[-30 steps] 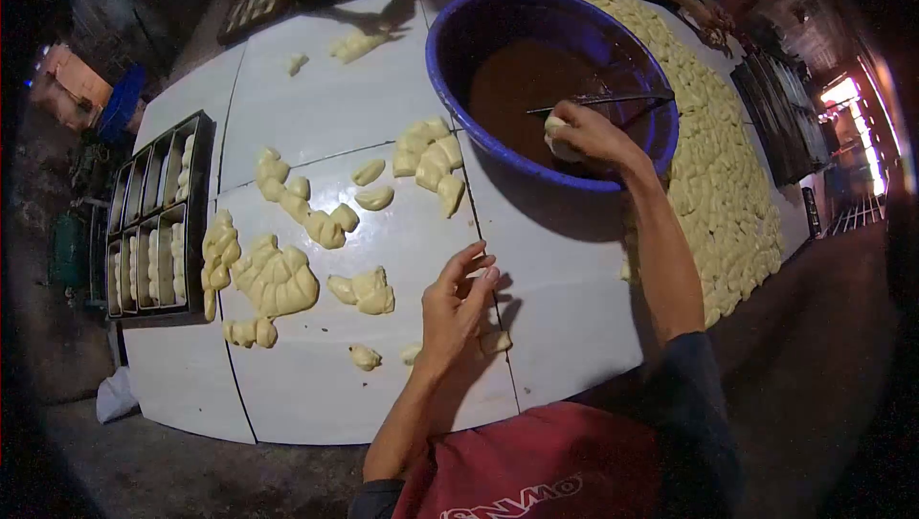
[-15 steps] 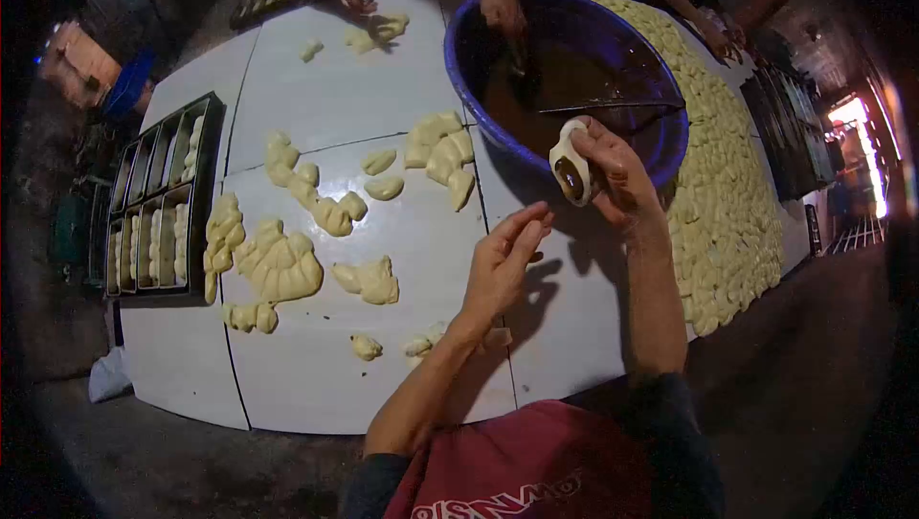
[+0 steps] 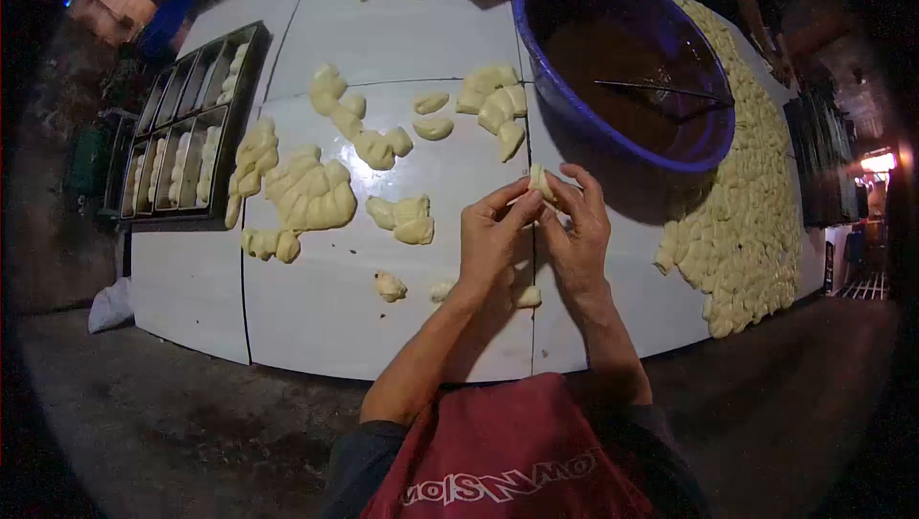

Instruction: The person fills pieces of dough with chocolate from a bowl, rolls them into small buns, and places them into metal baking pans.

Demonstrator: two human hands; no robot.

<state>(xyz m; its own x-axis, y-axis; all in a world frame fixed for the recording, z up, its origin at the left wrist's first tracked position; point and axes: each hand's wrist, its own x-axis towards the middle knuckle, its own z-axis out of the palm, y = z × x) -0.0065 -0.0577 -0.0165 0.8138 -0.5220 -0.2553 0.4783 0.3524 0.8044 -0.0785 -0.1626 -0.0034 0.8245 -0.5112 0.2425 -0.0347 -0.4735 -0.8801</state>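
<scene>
A small piece of pale dough point(image 3: 541, 182) is held up between my two hands over the white table, its edges gathered by the fingertips. My left hand point(image 3: 498, 236) is closed, thumb and fingers pinching the dough from the left. From the other side my right hand point(image 3: 579, 232) pinches it too, with one finger raised. Any filling inside is hidden by the fingers. Beyond my hands stands a blue tub point(image 3: 565, 102) containing brown filling point(image 3: 613, 112) and a long thin stick point(image 3: 661, 90). Small dough scraps point(image 3: 441, 291) lie beside my left forearm.
Lumps of dough point(image 3: 308, 195) are scattered over the white table point(image 3: 325, 327). A dark divided tray point(image 3: 251, 78) at left holds dough pieces. Many dough pieces point(image 3: 742, 241) cover the right side. Another person's hand point(image 3: 780, 69) is at the far right.
My right hand has come down and left from the tub with the dough, which was open around brown filling. My left hand has met it and closed on the dough. The view has shifted.
</scene>
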